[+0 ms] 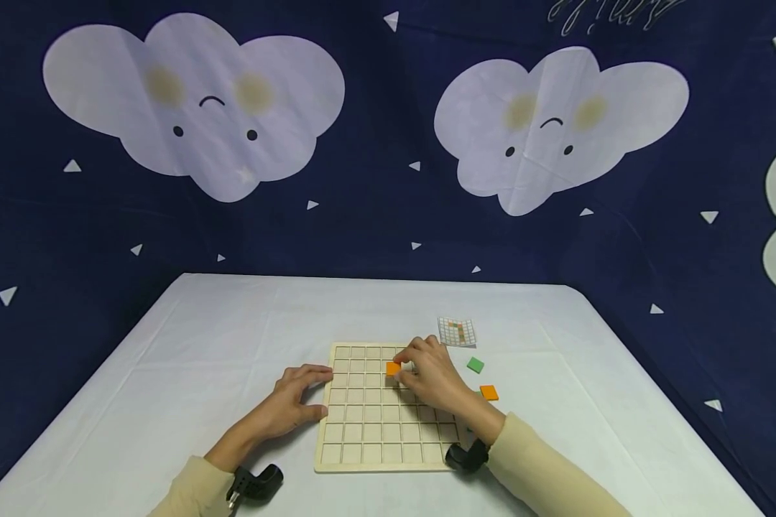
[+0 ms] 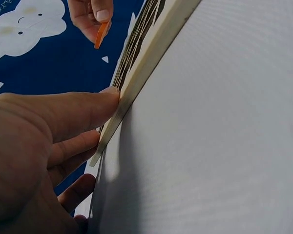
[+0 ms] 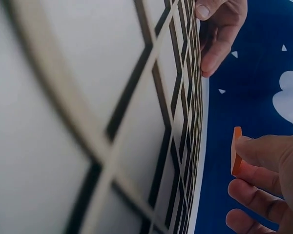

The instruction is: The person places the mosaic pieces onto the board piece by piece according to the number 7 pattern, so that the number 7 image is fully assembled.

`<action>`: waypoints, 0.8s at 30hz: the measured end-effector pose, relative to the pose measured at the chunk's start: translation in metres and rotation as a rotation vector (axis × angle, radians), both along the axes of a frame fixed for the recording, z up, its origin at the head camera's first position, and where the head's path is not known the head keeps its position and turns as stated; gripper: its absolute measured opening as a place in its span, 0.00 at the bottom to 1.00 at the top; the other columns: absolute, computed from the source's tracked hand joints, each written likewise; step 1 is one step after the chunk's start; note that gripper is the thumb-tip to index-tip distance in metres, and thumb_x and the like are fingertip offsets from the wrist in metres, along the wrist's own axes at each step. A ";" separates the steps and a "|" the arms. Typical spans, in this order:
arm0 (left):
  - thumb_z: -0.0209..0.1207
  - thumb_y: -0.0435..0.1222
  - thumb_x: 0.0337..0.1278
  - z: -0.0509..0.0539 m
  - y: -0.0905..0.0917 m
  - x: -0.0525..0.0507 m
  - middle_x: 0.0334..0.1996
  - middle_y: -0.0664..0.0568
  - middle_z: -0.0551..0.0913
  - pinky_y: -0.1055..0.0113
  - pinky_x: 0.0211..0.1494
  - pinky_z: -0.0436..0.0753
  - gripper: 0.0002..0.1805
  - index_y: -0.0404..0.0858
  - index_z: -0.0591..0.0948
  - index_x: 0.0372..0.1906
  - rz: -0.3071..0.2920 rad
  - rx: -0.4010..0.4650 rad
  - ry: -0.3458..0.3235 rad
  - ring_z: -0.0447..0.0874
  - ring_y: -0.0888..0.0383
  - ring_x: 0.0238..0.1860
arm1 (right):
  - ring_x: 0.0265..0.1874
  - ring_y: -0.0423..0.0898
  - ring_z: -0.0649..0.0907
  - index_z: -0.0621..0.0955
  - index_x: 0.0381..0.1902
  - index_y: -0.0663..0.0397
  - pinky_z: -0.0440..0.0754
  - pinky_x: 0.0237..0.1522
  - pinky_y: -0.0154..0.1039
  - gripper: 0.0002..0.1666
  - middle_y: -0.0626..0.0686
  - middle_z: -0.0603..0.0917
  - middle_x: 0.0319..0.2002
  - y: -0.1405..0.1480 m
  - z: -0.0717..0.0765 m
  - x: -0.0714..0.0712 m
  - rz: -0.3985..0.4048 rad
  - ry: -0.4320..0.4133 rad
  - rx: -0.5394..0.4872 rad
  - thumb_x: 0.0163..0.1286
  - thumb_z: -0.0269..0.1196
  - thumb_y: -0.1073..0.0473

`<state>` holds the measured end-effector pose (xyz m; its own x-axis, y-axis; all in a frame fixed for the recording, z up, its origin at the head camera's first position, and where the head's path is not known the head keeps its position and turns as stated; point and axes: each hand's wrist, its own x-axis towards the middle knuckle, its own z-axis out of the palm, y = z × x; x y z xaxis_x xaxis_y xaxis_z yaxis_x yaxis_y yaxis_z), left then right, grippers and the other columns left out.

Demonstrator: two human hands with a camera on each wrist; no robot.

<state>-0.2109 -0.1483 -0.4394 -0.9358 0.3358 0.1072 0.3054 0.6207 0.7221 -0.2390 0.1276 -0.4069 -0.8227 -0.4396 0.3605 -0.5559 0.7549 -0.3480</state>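
On lower-frame white cloth [image 1: 168, 359], my spread left hand [image 1: 289, 403] should steady the wooden grid [image 1: 375, 469], right hand [image 1: 436, 379] pinching the orange square [image 1: 391, 369].

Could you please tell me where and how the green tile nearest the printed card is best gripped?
Probably by two opposite edges, from above, with the right hand once it releases its orange tile: the green tile is thin, square and lies flat on the white table, apart from other tiles, so its edges look free.

Plain cream sleeves [image 1: 556, 470] are worn, and a black, rounded wrist camera [image 1: 261, 485] is fitted beside each cuff [image 1: 501, 444].
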 end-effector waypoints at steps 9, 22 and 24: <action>0.68 0.37 0.45 -0.001 0.000 -0.001 0.63 0.51 0.72 0.47 0.62 0.56 0.30 0.39 0.76 0.58 -0.001 0.004 0.000 0.60 0.49 0.63 | 0.37 0.44 0.71 0.84 0.41 0.51 0.64 0.39 0.38 0.11 0.47 0.79 0.37 -0.011 0.001 -0.007 0.005 -0.004 0.028 0.60 0.65 0.58; 0.67 0.36 0.45 -0.003 -0.002 0.000 0.64 0.50 0.71 0.46 0.63 0.55 0.30 0.39 0.76 0.59 -0.015 0.005 0.000 0.60 0.48 0.64 | 0.37 0.45 0.71 0.84 0.41 0.51 0.63 0.40 0.39 0.11 0.49 0.80 0.37 -0.023 0.002 -0.013 0.010 -0.086 0.005 0.60 0.63 0.59; 0.67 0.36 0.45 -0.002 -0.002 0.000 0.63 0.50 0.71 0.46 0.62 0.55 0.30 0.39 0.76 0.59 -0.013 0.004 0.005 0.60 0.48 0.64 | 0.37 0.45 0.70 0.84 0.42 0.51 0.63 0.40 0.39 0.11 0.49 0.80 0.36 -0.024 0.003 -0.014 0.012 -0.092 0.007 0.60 0.63 0.59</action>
